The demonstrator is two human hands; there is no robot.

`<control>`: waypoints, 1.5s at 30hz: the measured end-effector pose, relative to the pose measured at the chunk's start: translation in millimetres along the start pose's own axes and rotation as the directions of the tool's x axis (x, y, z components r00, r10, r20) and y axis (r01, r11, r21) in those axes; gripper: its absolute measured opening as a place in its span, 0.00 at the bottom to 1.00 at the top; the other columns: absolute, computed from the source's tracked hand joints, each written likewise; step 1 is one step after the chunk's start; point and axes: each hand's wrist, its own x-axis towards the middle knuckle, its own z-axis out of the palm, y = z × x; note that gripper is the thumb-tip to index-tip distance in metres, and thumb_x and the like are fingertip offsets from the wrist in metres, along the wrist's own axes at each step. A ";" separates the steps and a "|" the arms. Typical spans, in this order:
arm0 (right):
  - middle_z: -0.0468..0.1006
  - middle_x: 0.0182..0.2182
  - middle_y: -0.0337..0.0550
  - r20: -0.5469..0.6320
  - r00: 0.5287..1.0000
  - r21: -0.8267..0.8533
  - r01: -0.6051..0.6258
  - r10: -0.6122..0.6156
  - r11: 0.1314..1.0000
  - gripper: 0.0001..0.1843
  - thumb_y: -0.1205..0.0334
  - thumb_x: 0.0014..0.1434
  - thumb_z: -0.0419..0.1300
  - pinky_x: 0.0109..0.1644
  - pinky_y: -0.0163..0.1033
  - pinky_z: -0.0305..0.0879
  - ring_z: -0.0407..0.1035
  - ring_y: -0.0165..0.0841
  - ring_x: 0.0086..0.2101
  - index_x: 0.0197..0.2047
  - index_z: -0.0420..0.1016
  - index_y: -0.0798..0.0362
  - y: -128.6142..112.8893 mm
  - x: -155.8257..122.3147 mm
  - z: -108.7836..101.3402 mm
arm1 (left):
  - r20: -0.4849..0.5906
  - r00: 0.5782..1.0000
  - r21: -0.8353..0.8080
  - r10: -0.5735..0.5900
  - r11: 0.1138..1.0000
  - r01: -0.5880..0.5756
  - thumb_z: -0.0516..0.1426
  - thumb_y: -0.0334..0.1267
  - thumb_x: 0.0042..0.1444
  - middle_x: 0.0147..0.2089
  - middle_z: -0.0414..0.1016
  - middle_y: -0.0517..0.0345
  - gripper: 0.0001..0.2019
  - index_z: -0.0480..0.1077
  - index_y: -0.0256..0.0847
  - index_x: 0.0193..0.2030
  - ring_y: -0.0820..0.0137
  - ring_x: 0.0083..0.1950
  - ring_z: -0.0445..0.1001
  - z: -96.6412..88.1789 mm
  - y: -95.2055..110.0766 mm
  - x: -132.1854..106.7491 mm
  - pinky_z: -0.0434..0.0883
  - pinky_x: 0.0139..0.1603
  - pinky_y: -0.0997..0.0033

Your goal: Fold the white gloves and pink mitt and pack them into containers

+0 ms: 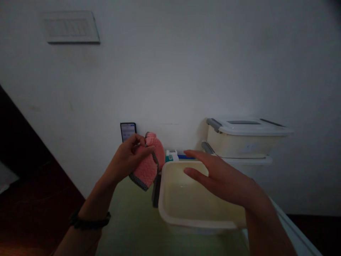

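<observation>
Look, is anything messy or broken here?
Nothing looks spilled or broken. The left hand holds a pink cloth, the right hand hovers open over the lidless tub, and a phone leans on the wall.

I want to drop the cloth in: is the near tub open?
Open: the tub shows its inside, with no lid on it.

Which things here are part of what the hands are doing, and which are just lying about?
In use: pink cloth, gripped by the left hand; open cream tub, under the open right hand.

Lying about: phone propped against the wall; stacked lidded bins; teal-and-white carton; wall vent.
</observation>
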 end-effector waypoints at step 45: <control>0.69 0.26 0.38 -0.006 0.998 0.056 -0.070 0.070 0.996 0.11 0.56 0.59 0.50 0.31 0.35 0.61 0.64 0.31 0.28 0.32 0.68 0.52 55.9 -6.5 -45.1 | -0.359 0.932 0.022 -0.048 0.998 0.060 0.51 0.47 0.54 0.24 0.58 0.66 0.10 0.64 0.42 0.34 0.77 0.23 0.57 27.4 10.5 20.3 0.56 0.19 0.80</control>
